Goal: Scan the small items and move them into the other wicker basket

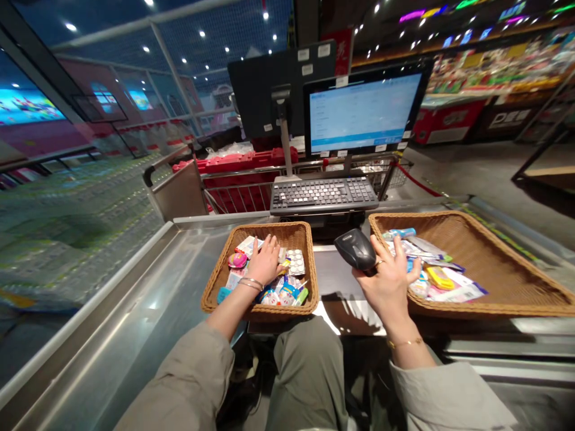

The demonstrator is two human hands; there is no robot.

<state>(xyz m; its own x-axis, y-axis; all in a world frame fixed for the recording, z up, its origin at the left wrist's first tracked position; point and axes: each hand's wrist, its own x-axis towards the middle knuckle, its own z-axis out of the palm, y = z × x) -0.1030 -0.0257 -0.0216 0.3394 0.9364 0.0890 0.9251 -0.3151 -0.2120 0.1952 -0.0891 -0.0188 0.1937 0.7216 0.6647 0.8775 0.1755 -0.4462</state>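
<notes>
My left hand (266, 262) reaches into the left wicker basket (207, 293), its fingers stretched over the small packages. Around it lie a pink round item (238, 260), a white sheet with round blisters (295, 262) and blue-and-white packs (287, 293). My right hand (387, 281) holds a black barcode scanner (356, 248) at its thumb side, with the other fingers spread. The scanner's handle is mostly hidden by the hand. Just beyond these fingers is the right wicker basket (503, 257), holding a yellow item (440, 278) and flat white packets (462, 290).
A keyboard (324, 194) and a lit monitor (366, 111) stand behind the baskets, with a second screen's back (256, 96) beside them. The metal counter (148, 305) has a raised edge at left. Behind it is a cart with red crates (247, 160).
</notes>
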